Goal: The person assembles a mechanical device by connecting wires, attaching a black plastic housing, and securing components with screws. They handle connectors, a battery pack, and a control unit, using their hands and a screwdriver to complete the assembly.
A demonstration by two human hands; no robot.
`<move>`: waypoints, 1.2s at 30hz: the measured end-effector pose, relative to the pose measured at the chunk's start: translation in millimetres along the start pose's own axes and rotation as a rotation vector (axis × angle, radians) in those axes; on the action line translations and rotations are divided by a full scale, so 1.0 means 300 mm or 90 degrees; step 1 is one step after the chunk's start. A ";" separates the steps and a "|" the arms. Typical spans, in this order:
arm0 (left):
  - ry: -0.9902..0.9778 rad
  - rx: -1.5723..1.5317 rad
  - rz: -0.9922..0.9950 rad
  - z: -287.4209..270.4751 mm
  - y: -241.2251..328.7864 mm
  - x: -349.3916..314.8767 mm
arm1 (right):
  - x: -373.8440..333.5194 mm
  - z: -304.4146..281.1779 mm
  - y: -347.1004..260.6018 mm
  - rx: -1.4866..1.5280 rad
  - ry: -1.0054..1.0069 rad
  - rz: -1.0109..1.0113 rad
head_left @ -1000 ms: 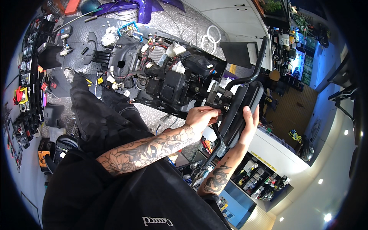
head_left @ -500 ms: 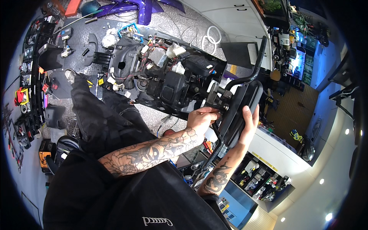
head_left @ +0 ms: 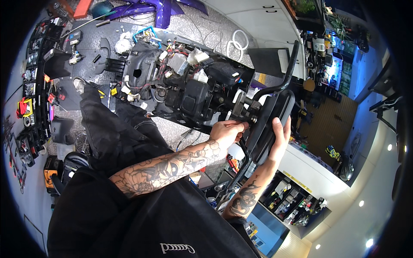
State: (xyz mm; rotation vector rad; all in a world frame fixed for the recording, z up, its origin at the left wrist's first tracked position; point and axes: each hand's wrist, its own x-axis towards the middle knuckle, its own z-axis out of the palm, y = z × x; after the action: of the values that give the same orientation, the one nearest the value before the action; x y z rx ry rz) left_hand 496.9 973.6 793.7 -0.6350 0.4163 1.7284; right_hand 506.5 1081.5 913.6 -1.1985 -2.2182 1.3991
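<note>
A stripped scooter body (head_left: 189, 99) stretches across the middle, its wiring, connectors and dark boxes exposed. At its right end a black tubular grab rail (head_left: 284, 84) is joined to a long black padded backrest (head_left: 282, 109). My right hand (head_left: 279, 139) grips the backrest's edge, thumb on the near side and the other fingers partly hidden behind. My left hand (head_left: 230, 132) is closed in a pinch beside the metal mounting bracket (head_left: 245, 107) under the rail. Whatever lies between its fingertips is hidden.
Purple body panels (head_left: 161, 13) lie on the floor beyond the scooter. A blue tray of small parts (head_left: 146, 34) sits near its far left end. Black racks of parts (head_left: 36, 86) line the left wall, with a white cabinet (head_left: 258, 19) at the top.
The fingers of my left hand have curled in and shifted slightly at the bracket. My right hand keeps its hold on the backrest.
</note>
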 end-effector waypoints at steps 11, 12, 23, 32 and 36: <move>0.033 -0.002 -0.001 0.024 0.005 -0.009 | 0.002 -0.001 0.010 0.012 -0.005 -0.003; 0.041 -0.010 -0.009 0.026 0.005 -0.007 | 0.004 0.001 0.009 0.010 -0.004 -0.003; 0.053 -0.019 0.007 0.029 -0.018 0.004 | 0.008 -0.002 0.008 0.007 -0.034 -0.017; -0.021 -0.060 -0.011 -0.003 -0.014 0.000 | -0.003 0.009 -0.008 -0.002 -0.021 -0.022; -0.062 -0.073 -0.003 -0.026 -0.010 0.008 | 0.004 0.003 -0.004 0.002 -0.033 -0.018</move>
State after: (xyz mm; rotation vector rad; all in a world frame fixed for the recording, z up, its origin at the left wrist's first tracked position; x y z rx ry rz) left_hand 501.0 971.8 786.1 -0.6303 0.2487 1.7802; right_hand 504.6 1081.6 913.8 -1.1385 -2.2575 1.4369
